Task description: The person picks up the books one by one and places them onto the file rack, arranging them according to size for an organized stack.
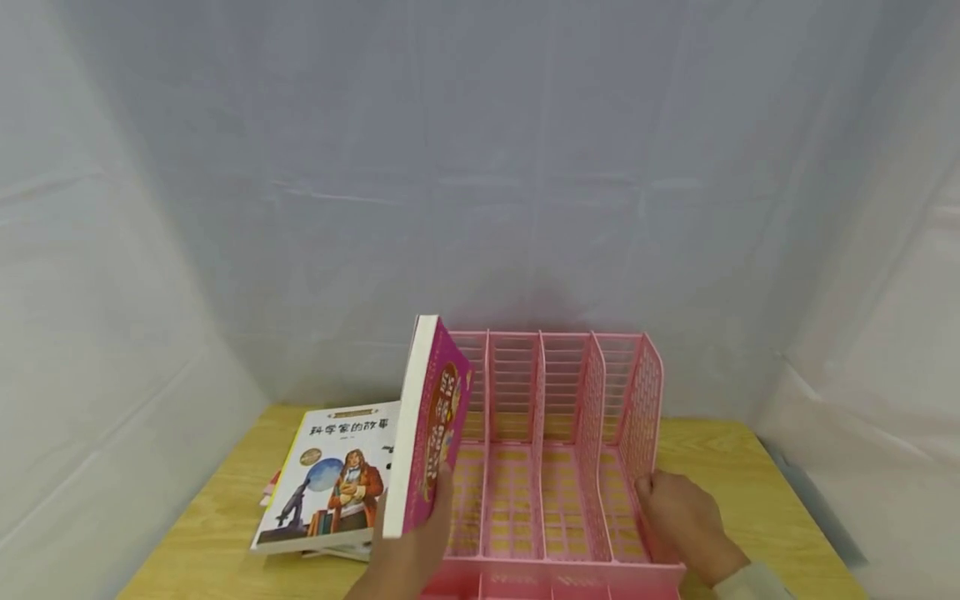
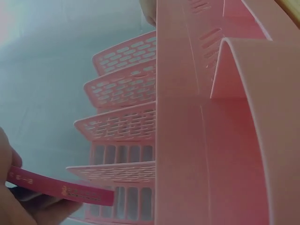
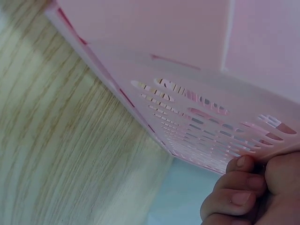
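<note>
The left hand (image 1: 418,537) is gripping a purple book (image 1: 441,408), nearly upright, towards the pink rack's (image 1: 577,577) ten o'clock; the right hand (image 1: 684,518) is curling round its three-o'clock wall. A white book (image 1: 318,487) is lying at the purple book's eight o'clock.

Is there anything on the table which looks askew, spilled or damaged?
Only the white-covered book left of the pink rack: it lies at an angle, with edges of other items sticking out beneath, which looks untidy. I see no spill or damage.
</note>
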Motion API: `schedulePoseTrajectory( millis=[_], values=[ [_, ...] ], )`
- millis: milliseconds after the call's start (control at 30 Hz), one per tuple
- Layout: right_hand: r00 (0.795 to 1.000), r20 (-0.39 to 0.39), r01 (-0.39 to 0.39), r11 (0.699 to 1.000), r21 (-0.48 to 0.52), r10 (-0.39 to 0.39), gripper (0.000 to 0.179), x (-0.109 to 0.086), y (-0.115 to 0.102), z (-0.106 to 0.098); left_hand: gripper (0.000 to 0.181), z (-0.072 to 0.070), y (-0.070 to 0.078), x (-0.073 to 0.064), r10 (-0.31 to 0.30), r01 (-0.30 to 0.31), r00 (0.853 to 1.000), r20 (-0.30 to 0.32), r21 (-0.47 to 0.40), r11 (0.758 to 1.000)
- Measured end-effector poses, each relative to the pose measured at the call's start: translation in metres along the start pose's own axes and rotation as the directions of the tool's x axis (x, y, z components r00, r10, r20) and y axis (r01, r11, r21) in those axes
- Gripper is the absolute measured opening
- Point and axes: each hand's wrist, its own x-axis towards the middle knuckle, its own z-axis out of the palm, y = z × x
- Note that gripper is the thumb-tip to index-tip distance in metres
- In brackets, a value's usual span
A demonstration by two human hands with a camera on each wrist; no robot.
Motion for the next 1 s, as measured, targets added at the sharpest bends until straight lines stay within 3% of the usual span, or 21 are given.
schedulePoseTrajectory(
  millis=[67, 100, 200, 333, 567, 800, 1000],
  values=[
    [1.0, 0.003, 0.006, 1.0, 0.0, -0.006, 0.04, 0.0, 0.0, 0.0, 0.048, 0.001, -0.003, 0.007, 0.006, -0.006, 0.997, 0.073, -0.003, 1.0],
    [1.0, 0.004, 0.008, 1.0, 0.001, -0.008, 0.04, 0.0, -0.001, 0.0, 0.046, 0.004, -0.005, 0.01, -0.028, 0.032, 0.997, 0.068, -0.058, 0.998],
    [1.0, 0.007, 0.012, 1.0, 0.004, -0.012, 0.039, -0.001, -0.001, 0.0, 0.045, 0.011, -0.012, 0.019, -0.028, 0.028, 0.995, 0.1, 0.006, 1.0],
    [1.0, 0.009, 0.002, 1.0, 0.014, -0.002, 0.04, 0.0, -0.001, -0.001, 0.041, 0.022, -0.022, 0.027, -0.024, 0.014, 0.995, 0.101, 0.093, 0.996],
    [0.999, 0.003, -0.033, 0.999, 0.035, 0.033, 0.044, 0.002, 0.0, 0.0, 0.035, 0.031, -0.031, 0.03, -0.045, 0.029, 0.993, 0.106, 0.147, 0.989],
    [0.993, 0.004, 0.119, 0.988, -0.098, -0.119, 0.029, -0.002, 0.001, 0.001, 0.036, 0.035, -0.036, 0.033, -0.138, 0.11, 0.982, 0.129, 0.207, 0.972],
    [0.999, 0.009, 0.034, 0.999, -0.026, -0.034, 0.038, 0.001, 0.0, 0.002, 0.044, 0.04, -0.044, 0.035, -0.189, 0.15, 0.967, 0.174, 0.215, 0.965]
  ],
)
